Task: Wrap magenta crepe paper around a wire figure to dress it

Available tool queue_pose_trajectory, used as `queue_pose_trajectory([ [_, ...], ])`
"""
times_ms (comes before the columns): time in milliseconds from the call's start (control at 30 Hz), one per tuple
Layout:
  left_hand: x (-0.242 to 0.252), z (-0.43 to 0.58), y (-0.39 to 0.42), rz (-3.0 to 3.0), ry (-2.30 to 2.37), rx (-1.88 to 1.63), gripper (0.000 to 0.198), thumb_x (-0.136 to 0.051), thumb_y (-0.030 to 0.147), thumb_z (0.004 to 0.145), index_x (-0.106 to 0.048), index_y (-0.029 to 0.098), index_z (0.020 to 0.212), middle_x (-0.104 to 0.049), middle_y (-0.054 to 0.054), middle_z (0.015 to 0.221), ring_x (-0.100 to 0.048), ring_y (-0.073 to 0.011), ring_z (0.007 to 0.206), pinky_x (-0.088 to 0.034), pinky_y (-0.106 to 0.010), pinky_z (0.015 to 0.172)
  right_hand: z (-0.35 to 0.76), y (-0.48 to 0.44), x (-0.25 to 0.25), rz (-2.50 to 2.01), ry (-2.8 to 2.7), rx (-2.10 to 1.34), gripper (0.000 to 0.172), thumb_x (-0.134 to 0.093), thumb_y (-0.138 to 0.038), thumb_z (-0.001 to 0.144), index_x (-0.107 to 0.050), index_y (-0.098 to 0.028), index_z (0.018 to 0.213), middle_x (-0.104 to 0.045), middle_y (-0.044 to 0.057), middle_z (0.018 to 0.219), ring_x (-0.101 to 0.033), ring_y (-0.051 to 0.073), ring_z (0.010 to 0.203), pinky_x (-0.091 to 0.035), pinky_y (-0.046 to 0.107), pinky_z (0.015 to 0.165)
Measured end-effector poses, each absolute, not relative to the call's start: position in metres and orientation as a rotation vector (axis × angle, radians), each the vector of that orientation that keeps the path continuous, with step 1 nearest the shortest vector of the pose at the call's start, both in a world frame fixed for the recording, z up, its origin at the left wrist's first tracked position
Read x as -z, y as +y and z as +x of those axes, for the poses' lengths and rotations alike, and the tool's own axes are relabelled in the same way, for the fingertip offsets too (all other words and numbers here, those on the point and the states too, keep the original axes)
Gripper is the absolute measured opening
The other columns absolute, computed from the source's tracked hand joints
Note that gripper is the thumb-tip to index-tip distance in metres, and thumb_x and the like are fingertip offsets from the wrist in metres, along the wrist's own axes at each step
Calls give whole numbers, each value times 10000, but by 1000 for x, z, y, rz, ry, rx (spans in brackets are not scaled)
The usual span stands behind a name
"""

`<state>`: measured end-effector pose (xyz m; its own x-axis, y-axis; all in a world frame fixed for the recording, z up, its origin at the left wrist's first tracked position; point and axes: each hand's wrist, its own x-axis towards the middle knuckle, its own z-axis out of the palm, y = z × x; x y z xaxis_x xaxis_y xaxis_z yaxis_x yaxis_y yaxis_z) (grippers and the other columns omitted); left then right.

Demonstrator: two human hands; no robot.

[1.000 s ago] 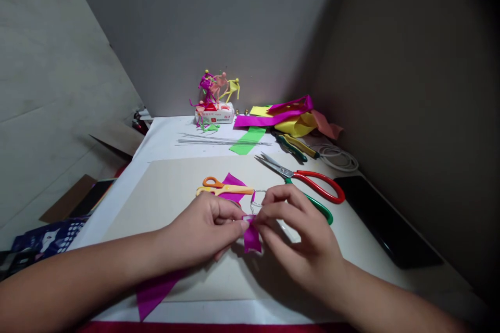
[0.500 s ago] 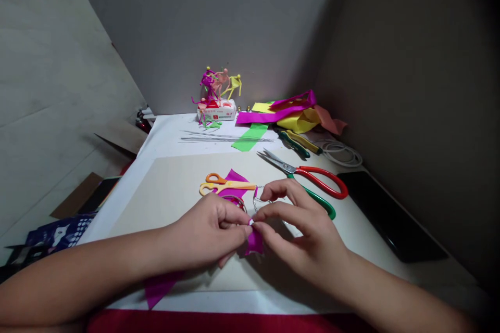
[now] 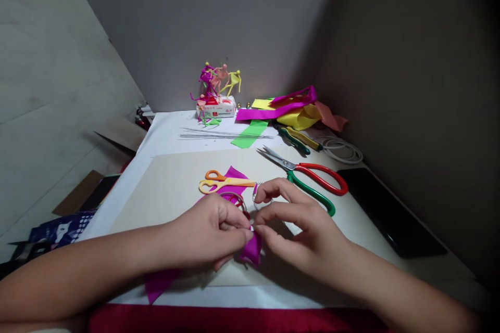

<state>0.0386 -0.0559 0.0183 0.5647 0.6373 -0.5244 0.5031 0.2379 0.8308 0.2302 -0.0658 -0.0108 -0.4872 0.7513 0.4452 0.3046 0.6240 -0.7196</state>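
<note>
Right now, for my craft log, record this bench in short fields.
left hand: pinching magenta paper strip
right hand: pinching the same strip, beside thin silver wire
nearby: orange-and-yellow-handled scissors; red-and-green-handled steel scissors
further back: straight metal wires; colourful paper figures

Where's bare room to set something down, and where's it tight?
Bare cream board lies left of the orange-handled scissors, and more lies right of the red-and-green-handled scissors, beside the black phone. It's crowded between the left hand and right hand, around the magenta paper.
</note>
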Motion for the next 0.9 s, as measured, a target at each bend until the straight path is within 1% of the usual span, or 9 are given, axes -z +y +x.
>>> queue_pose_trajectory([
  [167,-20,39,-55,1404,1075,-106,194,-472,201,772,-542,149,598,-424,64,375,-308,-57,328,-235,-184,353,231,-66,9,-823,-2108,-738,101,-601,-84,770,-665,-162,780,-535,91,1028,-533,191,1040,-447,310,901],
  [300,-21,39,-56,1397,1089,-85,170,-456,172,734,-541,150,588,-419,65,372,-311,-57,324,-228,-176,342,232,-68,7,-830,-2149,-725,93,-589,-97,778,-662,-152,759,-535,104,1049,-528,204,1050,-430,334,924],
  [467,-20,37,-57,1399,1114,-81,150,-477,172,723,-578,140,618,-429,62,374,-316,-58,328,-224,-173,341,231,-67,6,-809,-2099,-843,114,-587,-59,764,-659,-146,753,-536,91,1022,-536,173,1035,-448,263,879],
  [633,-20,36,-57,1395,1129,-71,127,-497,170,729,-585,141,641,-416,73,380,-309,-54,333,-206,-172,338,230,-67,7,-823,-2058,-933,124,-597,-39,745,-638,-154,723,-538,70,1009,-534,159,1019,-438,248,874],
  [767,-21,38,-56,1471,1103,-101,151,-483,122,707,-609,120,624,-357,82,407,-267,-44,374,-180,-184,368,226,-67,13,-820,-2013,-923,128,-591,-25,725,-612,-151,713,-535,60,956,-545,149,953,-439,250,844],
  [900,-24,38,-55,1541,1076,-183,171,-474,96,706,-624,109,623,-369,73,465,-265,-39,423,-196,-180,398,223,-66,16,-841,-1930,-846,138,-575,-24,724,-604,-159,732,-532,52,941,-550,139,909,-437,242,805],
])
